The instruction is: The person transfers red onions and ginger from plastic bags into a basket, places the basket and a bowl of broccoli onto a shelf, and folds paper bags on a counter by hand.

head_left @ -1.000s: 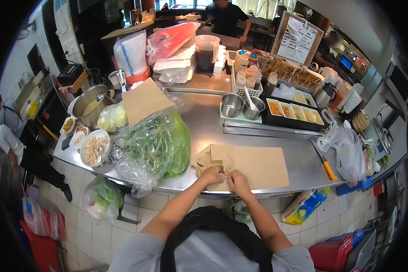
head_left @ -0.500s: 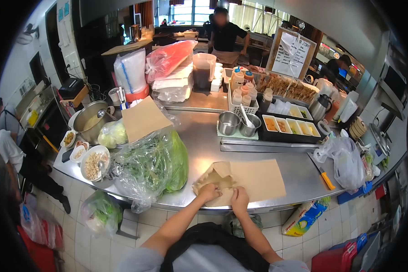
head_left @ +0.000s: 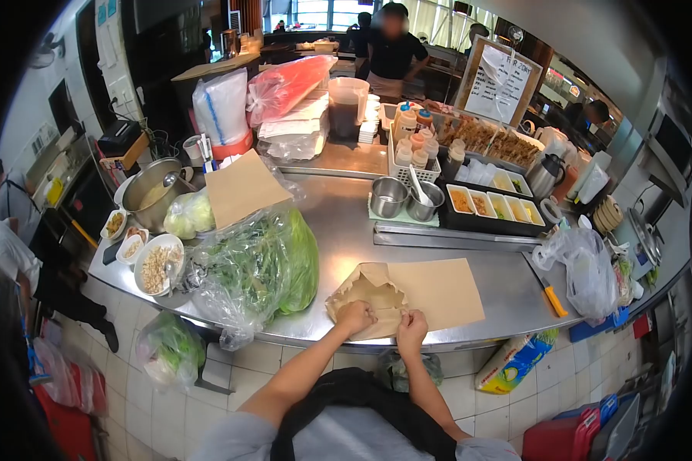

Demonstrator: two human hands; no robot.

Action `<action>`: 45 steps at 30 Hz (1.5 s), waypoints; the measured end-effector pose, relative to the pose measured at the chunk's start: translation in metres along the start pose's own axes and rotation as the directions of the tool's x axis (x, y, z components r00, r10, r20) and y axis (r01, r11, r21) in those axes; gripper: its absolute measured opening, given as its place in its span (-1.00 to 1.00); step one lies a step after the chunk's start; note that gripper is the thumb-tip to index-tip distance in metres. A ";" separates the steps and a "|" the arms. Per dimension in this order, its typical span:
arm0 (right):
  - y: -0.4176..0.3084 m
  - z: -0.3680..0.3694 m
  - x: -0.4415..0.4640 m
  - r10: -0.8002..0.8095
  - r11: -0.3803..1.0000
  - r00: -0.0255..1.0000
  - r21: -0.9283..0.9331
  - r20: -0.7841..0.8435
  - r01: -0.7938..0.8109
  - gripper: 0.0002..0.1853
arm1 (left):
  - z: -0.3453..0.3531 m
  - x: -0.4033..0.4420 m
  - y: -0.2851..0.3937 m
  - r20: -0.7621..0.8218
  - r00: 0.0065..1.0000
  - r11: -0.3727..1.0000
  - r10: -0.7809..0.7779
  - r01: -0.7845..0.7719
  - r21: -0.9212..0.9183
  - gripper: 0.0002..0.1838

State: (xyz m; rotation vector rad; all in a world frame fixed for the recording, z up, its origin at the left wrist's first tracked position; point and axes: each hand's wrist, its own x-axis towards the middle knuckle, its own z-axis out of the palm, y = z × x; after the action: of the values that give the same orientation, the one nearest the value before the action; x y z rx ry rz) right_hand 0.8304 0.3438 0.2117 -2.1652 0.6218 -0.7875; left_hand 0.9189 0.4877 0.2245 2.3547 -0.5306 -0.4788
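Note:
Brown paper [head_left: 442, 296] lies at the front edge of the steel counter, its left part standing up as an open, crumpled pocket like a paper bag mouth. My left hand [head_left: 356, 317] is closed on the pocket's near edge, fingers curled inward. Just right of it, my right hand [head_left: 413, 328] pinches the paper's near edge where the pocket meets the flat part. Left of my hands is a clear plastic bag of leafy greens [head_left: 246, 269], with another brown sheet [head_left: 246, 189] lying over its far end.
A knife with an orange handle [head_left: 555, 301] lies to the right, near a white plastic bag [head_left: 580, 265]. Steel cups [head_left: 390, 197] and a black condiment tray [head_left: 488, 219] stand behind. A bowl of chopped food [head_left: 159, 265] and a pot [head_left: 150, 192] are left. A person [head_left: 392, 54] stands across the counter.
The paper pocket's mouth has opened wider, its folded top corner now lying back. My right hand has shifted slightly right along the edge. The person across the counter has moved closer.

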 end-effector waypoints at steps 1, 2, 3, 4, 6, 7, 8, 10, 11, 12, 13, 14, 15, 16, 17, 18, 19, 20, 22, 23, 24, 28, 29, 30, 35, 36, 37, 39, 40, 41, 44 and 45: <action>-0.002 0.000 0.000 -0.014 1.000 1.000 0.013 -0.010 0.014 -0.88 | 0.000 0.000 0.000 -0.004 1.000 1.000 0.003 -0.003 -0.001 -0.66; -0.003 0.000 -0.001 -0.028 0.999 0.999 0.026 -0.020 0.028 -0.88 | 0.000 -0.001 0.000 -0.008 1.000 1.000 0.007 -0.007 -0.002 -0.66; -0.005 0.001 -0.004 -0.028 0.999 0.999 0.026 -0.021 0.029 -0.88 | 0.000 -0.001 0.000 -0.008 1.000 1.000 0.008 -0.008 -0.003 -0.66; -0.010 0.002 -0.008 -0.090 0.993 0.996 0.072 -0.009 0.090 -0.86 | -0.001 -0.001 0.000 -0.013 1.000 1.000 0.009 -0.009 0.008 -0.65; -0.008 0.003 -0.015 -0.145 0.983 0.989 0.116 0.001 0.143 -0.85 | -0.002 -0.002 0.001 -0.010 1.000 1.000 0.009 -0.009 0.018 -0.65; -0.002 0.005 -0.015 -0.203 0.978 0.979 0.054 0.006 0.202 -0.85 | -0.002 -0.001 0.001 0.000 1.000 1.000 -0.006 0.006 0.006 -0.65; 0.004 0.006 -0.014 -0.262 0.965 0.965 -0.007 0.015 0.262 -0.84 | -0.002 0.000 0.000 0.008 1.000 1.000 -0.020 0.020 -0.007 -0.64; 0.015 0.000 -0.010 -0.208 0.978 0.977 -0.011 0.046 0.209 -0.84 | -0.001 -0.002 -0.001 -0.009 1.000 1.000 0.002 -0.002 -0.024 -0.64; 0.017 -0.001 -0.009 -0.154 0.988 0.985 -0.015 0.076 0.155 -0.85 | -0.002 -0.002 -0.001 -0.028 0.999 0.999 0.023 -0.024 -0.040 -0.64; 0.018 0.000 -0.008 -0.155 0.988 0.985 -0.014 0.074 0.156 -0.85 | -0.003 -0.002 -0.001 -0.029 0.999 0.999 0.024 -0.025 -0.038 -0.64; 0.016 0.000 -0.008 -0.084 0.996 0.995 -0.006 0.062 0.084 -0.85 | -0.004 -0.002 0.000 -0.013 1.000 0.999 0.012 -0.013 -0.038 -0.64; 0.014 0.000 -0.008 -0.012 1.000 0.999 0.004 0.053 0.012 -0.85 | -0.004 -0.003 0.001 0.003 1.000 0.999 -0.002 0.002 -0.037 -0.63; 0.011 0.000 -0.007 -0.014 1.000 0.998 0.008 0.054 0.014 -0.85 | -0.005 -0.004 0.001 -0.002 1.000 0.999 -0.003 0.003 -0.035 -0.63; 0.004 -0.001 -0.004 -0.011 1.000 0.997 -0.013 0.073 0.012 -0.87 | -0.006 -0.005 0.002 0.006 1.000 1.000 -0.015 0.015 -0.025 -0.68; -0.002 -0.003 -0.001 -0.007 0.999 0.996 -0.038 0.091 0.010 -0.88 | -0.006 -0.005 0.004 0.015 1.000 1.000 -0.026 0.027 -0.017 -0.72; -0.008 -0.003 0.001 -0.007 0.999 0.996 -0.039 0.093 0.011 -0.88 | -0.004 -0.005 0.005 0.015 1.000 0.999 -0.028 0.028 -0.018 -0.72; -0.023 -0.004 0.003 -0.097 0.994 0.990 -0.030 0.098 0.101 -0.90 | -0.004 -0.010 0.010 0.037 0.999 0.999 -0.039 0.039 -0.020 -0.72; -0.030 -0.004 0.004 -0.185 0.982 0.978 -0.021 0.099 0.188 -0.90 | -0.005 -0.015 0.015 0.061 0.997 0.999 -0.048 0.050 -0.020 -0.72; -0.021 -0.005 0.003 -0.165 0.983 0.976 -0.057 0.144 0.175 -0.87 | 0.000 -0.026 0.022 0.071 0.995 0.998 -0.066 0.066 0.010 -0.68; -0.016 -0.004 0.004 -0.149 0.981 0.971 -0.091 0.188 0.169 -0.84 | 0.000 -0.033 0.027 0.074 0.994 0.996 -0.083 0.081 0.038 -0.64; -0.009 -0.004 0.005 -0.163 0.980 0.971 -0.084 0.175 0.180 -0.84 | 0.000 -0.042 0.033 0.058 0.996 0.997 -0.072 0.070 0.043 -0.64; 0.005 0.000 0.007 -0.248 0.967 0.959 -0.017 0.138 0.253 -0.84 | -0.009 -0.037 0.043 -0.486 0.798 0.885 0.356 -0.121 0.449 -0.44; 0.006 -0.003 0.003 -0.278 0.960 0.953 0.004 0.118 0.280 -0.86 | -0.004 -0.032 0.038 -0.510 0.750 0.826 0.421 -0.085 0.557 -0.41; 0.007 -0.006 0.002 -0.274 0.961 0.954 0.000 0.123 0.276 -0.86 | 0.002 -0.026 0.029 -0.507 0.754 0.828 0.416 -0.085 0.554 -0.41; -0.003 -0.012 0.006 -0.211 0.965 0.955 -0.112 0.207 0.238 -0.83 | 0.025 -0.013 -0.020 -0.401 0.827 0.867 0.394 -0.190 0.460 -0.48; -0.007 -0.011 0.006 -0.205 0.967 0.957 -0.111 0.207 0.231 -0.83 | 0.029 -0.010 -0.025 -0.395 0.830 0.865 0.395 -0.192 0.463 -0.48; -0.020 -0.009 0.009 -0.283 0.926 0.931 -0.189 0.230 0.328 -0.82 | 0.029 -0.011 -0.024 -0.415 0.818 0.866 0.399 -0.187 0.464 -0.49; -0.038 -0.002 0.013 -0.349 0.869 0.898 -0.266 0.267 0.416 -0.81 | 0.026 -0.016 -0.018 -0.429 0.811 0.869 0.397 -0.183 0.459 -0.50; -0.045 0.005 0.016 -0.408 0.843 0.866 -0.246 0.289 0.479 -0.80 | 0.021 -0.017 -0.014 -0.437 0.794 0.856 0.424 -0.193 0.479 -0.50; -0.048 0.009 0.018 -0.468 0.811 0.829 -0.223 0.306 0.541 -0.80 | 0.018 -0.018 -0.011 -0.445 0.773 0.842 0.451 -0.203 0.500 -0.51; -0.045 0.019 0.023 -0.484 0.800 0.818 -0.221 0.310 0.558 -0.77 | 0.017 -0.019 -0.012 -0.439 0.781 0.845 0.445 -0.204 0.495 -0.51; -0.043 0.020 0.025 -0.486 0.800 0.816 -0.217 0.311 0.559 -0.77 | 0.016 -0.019 -0.013 -0.441 0.781 0.845 0.443 -0.200 0.496 -0.51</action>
State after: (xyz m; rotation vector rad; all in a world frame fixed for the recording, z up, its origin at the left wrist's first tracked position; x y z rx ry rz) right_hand 0.8698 0.3637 0.2422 -2.7194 -0.0133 -0.7205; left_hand 0.8982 0.4973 0.2081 2.5615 -0.8111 0.5236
